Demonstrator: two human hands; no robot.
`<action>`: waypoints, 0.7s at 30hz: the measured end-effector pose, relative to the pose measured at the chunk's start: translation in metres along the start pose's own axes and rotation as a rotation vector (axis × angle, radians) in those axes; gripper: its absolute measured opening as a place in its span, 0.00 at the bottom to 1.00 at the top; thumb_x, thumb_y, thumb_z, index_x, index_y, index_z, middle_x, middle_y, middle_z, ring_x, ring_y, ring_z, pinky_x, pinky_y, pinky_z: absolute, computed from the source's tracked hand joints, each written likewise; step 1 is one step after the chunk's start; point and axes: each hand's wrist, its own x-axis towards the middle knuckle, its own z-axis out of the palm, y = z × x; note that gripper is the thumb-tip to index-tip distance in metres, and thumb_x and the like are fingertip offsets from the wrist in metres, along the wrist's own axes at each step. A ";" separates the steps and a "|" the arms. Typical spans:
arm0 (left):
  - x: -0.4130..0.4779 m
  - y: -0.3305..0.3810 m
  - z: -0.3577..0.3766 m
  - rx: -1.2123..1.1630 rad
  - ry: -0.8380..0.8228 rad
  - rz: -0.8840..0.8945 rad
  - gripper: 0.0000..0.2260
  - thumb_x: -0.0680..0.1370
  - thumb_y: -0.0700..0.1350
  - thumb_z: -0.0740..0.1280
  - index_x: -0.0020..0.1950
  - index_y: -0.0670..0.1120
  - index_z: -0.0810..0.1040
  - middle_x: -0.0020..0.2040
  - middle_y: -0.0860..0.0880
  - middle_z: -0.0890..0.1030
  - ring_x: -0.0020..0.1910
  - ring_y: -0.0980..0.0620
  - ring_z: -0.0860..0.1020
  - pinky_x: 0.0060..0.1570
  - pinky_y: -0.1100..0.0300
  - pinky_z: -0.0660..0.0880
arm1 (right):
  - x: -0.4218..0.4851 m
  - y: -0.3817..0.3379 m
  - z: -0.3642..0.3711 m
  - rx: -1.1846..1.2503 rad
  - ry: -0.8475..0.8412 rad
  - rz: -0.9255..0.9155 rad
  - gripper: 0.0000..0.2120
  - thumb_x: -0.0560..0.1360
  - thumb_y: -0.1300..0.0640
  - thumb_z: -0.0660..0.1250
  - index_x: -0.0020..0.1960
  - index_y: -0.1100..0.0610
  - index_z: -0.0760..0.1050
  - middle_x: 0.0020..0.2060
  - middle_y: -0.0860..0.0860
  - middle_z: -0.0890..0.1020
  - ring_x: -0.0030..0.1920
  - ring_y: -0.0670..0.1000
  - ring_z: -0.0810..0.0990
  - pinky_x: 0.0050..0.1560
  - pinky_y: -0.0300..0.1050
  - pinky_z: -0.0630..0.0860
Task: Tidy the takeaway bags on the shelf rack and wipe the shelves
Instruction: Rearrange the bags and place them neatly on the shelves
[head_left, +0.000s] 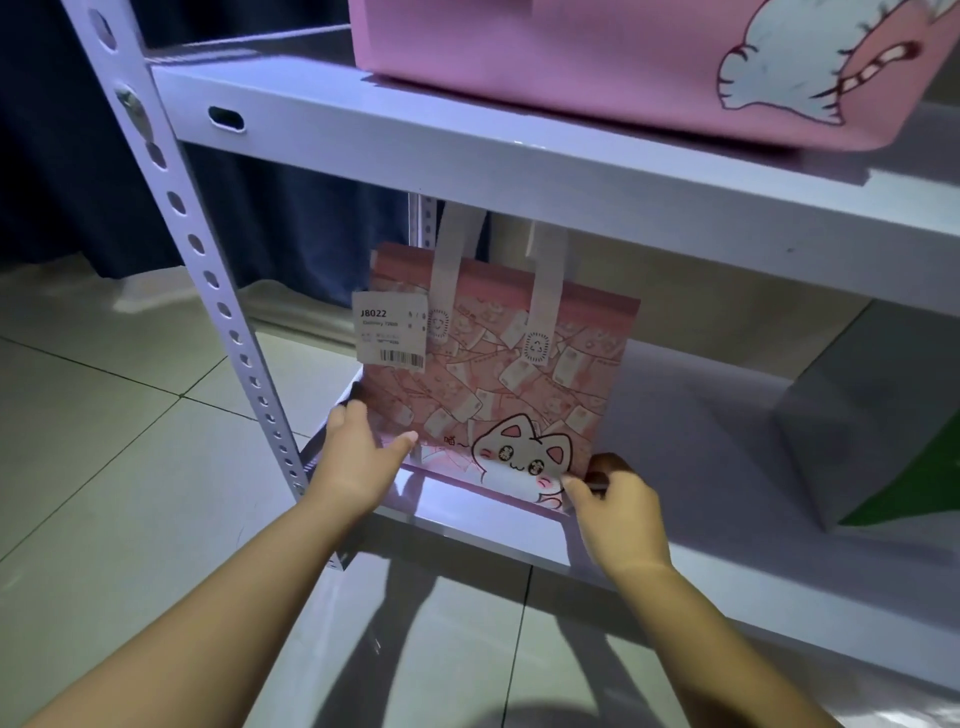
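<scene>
At the bottom shelf (691, 415) the pink bag (498, 374) is gripped at its lower corners by left hand (358, 457) and right hand (618, 499) (top unsupported); toppling is risked.

On white metal lower shelf (675, 415), toward its left end, stands pink cat-print takeaway bag (498, 384); left hand (358, 457) holds its lower left corner, right hand (618, 504) its lower right; grey-and-green bag (872, 415) further right, apart; larger pink cat-print bag (571, 57) on white metal upper shelf (415, 135) above

Pale glossy square floor tiles (130, 467), thin dark grout lines, soft shadows near front. Dark navy blue curtain (67, 182) at left rear, hem at floor. White perforated metal shelf rack (171, 197). Dim violet-tinted light.
</scene>
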 end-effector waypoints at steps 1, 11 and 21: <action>0.000 0.001 0.000 0.004 -0.002 -0.001 0.16 0.74 0.51 0.69 0.53 0.46 0.65 0.59 0.44 0.68 0.45 0.47 0.71 0.52 0.50 0.71 | -0.002 0.001 -0.001 0.013 0.003 0.004 0.02 0.75 0.54 0.65 0.44 0.50 0.74 0.40 0.48 0.82 0.39 0.45 0.77 0.31 0.35 0.68; -0.026 -0.003 -0.005 -0.119 0.116 0.059 0.28 0.73 0.48 0.71 0.69 0.47 0.64 0.64 0.46 0.65 0.52 0.51 0.72 0.57 0.55 0.68 | -0.011 0.004 -0.013 0.105 -0.002 0.027 0.05 0.74 0.49 0.68 0.47 0.45 0.73 0.40 0.42 0.81 0.40 0.40 0.79 0.37 0.37 0.73; -0.099 0.066 0.052 -0.235 -0.188 0.305 0.14 0.73 0.47 0.71 0.55 0.56 0.72 0.54 0.53 0.75 0.48 0.60 0.74 0.43 0.70 0.68 | -0.038 0.075 -0.104 0.130 0.087 0.061 0.07 0.74 0.52 0.69 0.52 0.50 0.76 0.45 0.47 0.81 0.47 0.49 0.81 0.48 0.49 0.79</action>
